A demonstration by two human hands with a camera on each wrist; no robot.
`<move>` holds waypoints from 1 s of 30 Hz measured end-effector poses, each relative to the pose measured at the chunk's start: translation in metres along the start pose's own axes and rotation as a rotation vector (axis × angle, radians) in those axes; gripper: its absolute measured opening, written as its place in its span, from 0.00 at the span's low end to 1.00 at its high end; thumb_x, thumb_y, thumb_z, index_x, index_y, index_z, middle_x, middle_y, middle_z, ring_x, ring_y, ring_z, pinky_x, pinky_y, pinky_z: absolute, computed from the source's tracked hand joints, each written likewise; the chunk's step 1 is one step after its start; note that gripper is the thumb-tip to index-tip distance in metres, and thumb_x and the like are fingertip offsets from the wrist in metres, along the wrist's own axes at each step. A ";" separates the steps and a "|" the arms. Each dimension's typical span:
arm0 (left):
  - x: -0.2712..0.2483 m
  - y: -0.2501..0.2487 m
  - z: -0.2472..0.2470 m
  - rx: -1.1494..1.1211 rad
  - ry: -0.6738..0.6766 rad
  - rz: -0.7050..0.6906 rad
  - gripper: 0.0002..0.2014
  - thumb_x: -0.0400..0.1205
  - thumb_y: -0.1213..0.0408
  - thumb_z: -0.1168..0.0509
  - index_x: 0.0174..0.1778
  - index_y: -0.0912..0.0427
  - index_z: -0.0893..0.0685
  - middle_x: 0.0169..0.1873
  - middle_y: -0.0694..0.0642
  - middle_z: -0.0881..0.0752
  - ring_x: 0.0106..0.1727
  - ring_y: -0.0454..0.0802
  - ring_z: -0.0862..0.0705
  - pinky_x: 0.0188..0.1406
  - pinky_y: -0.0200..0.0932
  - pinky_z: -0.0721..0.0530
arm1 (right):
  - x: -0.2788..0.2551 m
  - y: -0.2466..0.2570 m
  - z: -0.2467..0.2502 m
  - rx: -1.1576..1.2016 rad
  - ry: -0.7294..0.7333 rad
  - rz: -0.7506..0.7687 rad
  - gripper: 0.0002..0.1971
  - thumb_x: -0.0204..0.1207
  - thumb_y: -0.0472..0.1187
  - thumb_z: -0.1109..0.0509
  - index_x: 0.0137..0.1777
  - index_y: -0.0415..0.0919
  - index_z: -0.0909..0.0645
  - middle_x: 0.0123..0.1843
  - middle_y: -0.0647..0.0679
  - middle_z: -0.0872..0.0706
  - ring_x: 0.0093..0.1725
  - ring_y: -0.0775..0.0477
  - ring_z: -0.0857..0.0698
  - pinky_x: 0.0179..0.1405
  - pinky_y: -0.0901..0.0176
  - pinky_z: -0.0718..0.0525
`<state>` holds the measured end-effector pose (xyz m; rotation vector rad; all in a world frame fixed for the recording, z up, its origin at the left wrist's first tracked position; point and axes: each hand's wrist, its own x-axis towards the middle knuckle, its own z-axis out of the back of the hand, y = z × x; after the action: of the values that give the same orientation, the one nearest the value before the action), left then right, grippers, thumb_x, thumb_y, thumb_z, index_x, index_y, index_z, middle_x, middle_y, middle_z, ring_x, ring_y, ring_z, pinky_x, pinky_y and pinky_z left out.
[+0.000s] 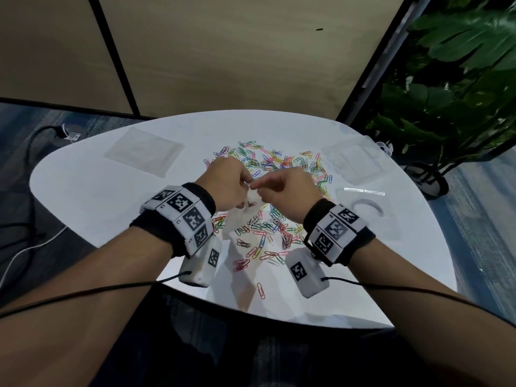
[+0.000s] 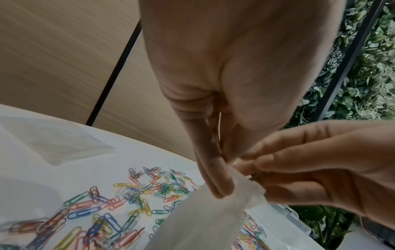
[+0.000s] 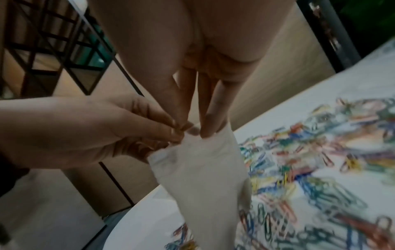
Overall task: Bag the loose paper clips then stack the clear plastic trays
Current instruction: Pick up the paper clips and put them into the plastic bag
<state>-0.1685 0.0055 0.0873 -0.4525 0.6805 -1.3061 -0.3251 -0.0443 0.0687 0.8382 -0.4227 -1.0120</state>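
Observation:
Many coloured paper clips [image 1: 279,163] lie scattered across the middle of the white table [image 1: 83,196]. Both hands meet above them. My left hand [image 1: 243,182] and right hand [image 1: 261,188] each pinch the top edge of a small frosted plastic bag [image 1: 250,216], which hangs down over the clips. In the left wrist view the left fingers [image 2: 215,177] clamp the bag [image 2: 203,219] at its mouth. In the right wrist view the right fingers [image 3: 213,118] pinch the bag [image 3: 203,177] beside the left hand [image 3: 85,132]. Two clear plastic trays [image 1: 354,160] [image 1: 365,210] sit at the table's right.
A flat pile of spare clear bags [image 1: 143,152] lies at the back left of the table. A potted plant [image 1: 446,93] stands off the right edge, a wood-panel wall behind. Cables run across the floor at the left. One stray clip [image 1: 261,290] lies near the front edge.

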 end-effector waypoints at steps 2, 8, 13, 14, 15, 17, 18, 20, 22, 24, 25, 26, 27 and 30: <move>0.002 0.001 0.001 0.021 -0.035 0.012 0.15 0.83 0.75 0.39 0.59 0.62 0.09 0.36 0.60 0.07 0.30 0.44 0.11 0.51 0.37 0.14 | -0.004 0.004 0.010 -0.038 -0.091 0.104 0.12 0.73 0.31 0.30 0.40 0.49 0.09 0.39 0.54 0.08 0.40 0.58 0.10 0.47 0.67 0.13; 0.002 0.008 0.008 0.026 -0.091 0.053 0.16 0.81 0.74 0.37 0.57 0.60 0.06 0.51 0.63 0.07 0.52 0.61 0.09 0.57 0.49 0.11 | -0.048 -0.033 -0.033 -0.468 0.482 0.471 0.14 0.78 0.39 0.33 0.62 0.46 0.14 0.68 0.46 0.15 0.66 0.45 0.16 0.66 0.46 0.18; 0.001 0.011 0.012 0.043 -0.077 0.051 0.16 0.81 0.74 0.37 0.57 0.61 0.07 0.48 0.62 0.08 0.51 0.61 0.10 0.54 0.48 0.11 | -0.095 -0.107 -0.083 -0.964 0.658 0.815 0.35 0.82 0.60 0.44 0.85 0.45 0.47 0.87 0.41 0.47 0.84 0.35 0.42 0.80 0.33 0.40; 0.001 0.010 0.012 0.047 -0.077 0.048 0.16 0.81 0.74 0.37 0.58 0.62 0.07 0.49 0.62 0.08 0.50 0.61 0.10 0.55 0.50 0.11 | -0.097 -0.117 -0.083 -0.985 0.641 0.815 0.36 0.83 0.61 0.47 0.86 0.46 0.51 0.88 0.42 0.51 0.85 0.35 0.44 0.80 0.32 0.43; 0.001 0.009 0.012 0.049 -0.078 0.048 0.16 0.81 0.74 0.37 0.59 0.62 0.07 0.51 0.62 0.08 0.50 0.61 0.10 0.56 0.51 0.11 | -0.095 -0.123 -0.081 -0.991 0.622 0.803 0.35 0.84 0.62 0.50 0.86 0.48 0.53 0.88 0.43 0.54 0.85 0.35 0.46 0.80 0.31 0.45; 0.002 0.008 0.011 0.051 -0.078 0.052 0.16 0.82 0.73 0.37 0.60 0.62 0.08 0.52 0.62 0.08 0.51 0.61 0.10 0.58 0.51 0.11 | -0.086 -0.134 -0.076 -1.000 0.587 0.734 0.33 0.85 0.60 0.52 0.86 0.50 0.56 0.88 0.45 0.56 0.86 0.34 0.49 0.81 0.30 0.46; 0.002 0.008 0.010 0.052 -0.076 0.053 0.16 0.82 0.73 0.37 0.61 0.61 0.08 0.53 0.62 0.08 0.51 0.61 0.10 0.58 0.51 0.11 | -0.080 -0.138 -0.072 -1.017 0.560 0.691 0.33 0.85 0.59 0.53 0.86 0.50 0.57 0.88 0.45 0.57 0.86 0.34 0.51 0.81 0.29 0.45; 0.002 0.007 0.009 0.055 -0.068 0.049 0.16 0.83 0.72 0.37 0.62 0.61 0.09 0.53 0.62 0.08 0.50 0.60 0.10 0.57 0.50 0.11 | -0.071 -0.143 -0.061 -1.072 0.486 0.611 0.31 0.86 0.57 0.55 0.86 0.50 0.59 0.88 0.45 0.59 0.86 0.34 0.54 0.80 0.28 0.46; 0.002 0.007 0.009 0.062 -0.060 0.042 0.16 0.83 0.72 0.37 0.62 0.61 0.09 0.54 0.62 0.08 0.51 0.60 0.10 0.57 0.49 0.11 | -0.067 -0.147 -0.052 -1.116 0.410 0.528 0.30 0.87 0.54 0.55 0.86 0.50 0.58 0.88 0.44 0.60 0.85 0.31 0.54 0.80 0.26 0.47; 0.001 0.007 0.011 0.060 -0.054 0.042 0.16 0.83 0.72 0.37 0.63 0.62 0.09 0.56 0.62 0.09 0.53 0.60 0.10 0.57 0.48 0.12 | -0.065 -0.149 -0.047 -1.126 0.352 0.449 0.31 0.86 0.50 0.47 0.86 0.50 0.54 0.88 0.42 0.56 0.84 0.27 0.48 0.77 0.25 0.39; 0.001 0.007 0.012 0.059 -0.051 0.039 0.16 0.83 0.72 0.37 0.63 0.62 0.10 0.56 0.62 0.09 0.53 0.60 0.10 0.57 0.48 0.12 | -0.065 -0.150 -0.046 -1.119 0.343 0.403 0.35 0.83 0.47 0.40 0.86 0.49 0.52 0.88 0.40 0.51 0.82 0.24 0.42 0.73 0.26 0.32; 0.001 0.007 0.013 0.060 -0.049 0.037 0.15 0.84 0.72 0.37 0.63 0.63 0.10 0.56 0.63 0.09 0.53 0.60 0.10 0.57 0.48 0.12 | -0.064 -0.153 -0.045 -1.107 0.346 0.364 0.40 0.77 0.41 0.33 0.85 0.48 0.49 0.86 0.37 0.46 0.79 0.22 0.36 0.68 0.28 0.25; 0.000 0.007 0.014 0.060 -0.046 0.034 0.15 0.84 0.72 0.37 0.63 0.63 0.10 0.56 0.63 0.10 0.53 0.60 0.10 0.57 0.49 0.11 | -0.061 -0.156 -0.046 -1.097 0.359 0.345 0.44 0.70 0.36 0.28 0.84 0.45 0.46 0.84 0.35 0.40 0.75 0.22 0.31 0.63 0.32 0.19; 0.001 0.006 0.013 0.058 -0.037 0.031 0.15 0.83 0.72 0.37 0.63 0.63 0.10 0.55 0.63 0.10 0.48 0.59 0.09 0.53 0.49 0.10 | -0.053 -0.156 -0.049 -1.051 0.323 0.406 0.35 0.65 0.27 0.27 0.75 0.35 0.30 0.71 0.35 0.24 0.57 0.32 0.18 0.42 0.45 0.11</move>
<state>-0.1552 0.0053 0.0928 -0.4169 0.6153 -1.2817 -0.4072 -0.0192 -0.0798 -0.0536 0.2282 -0.5670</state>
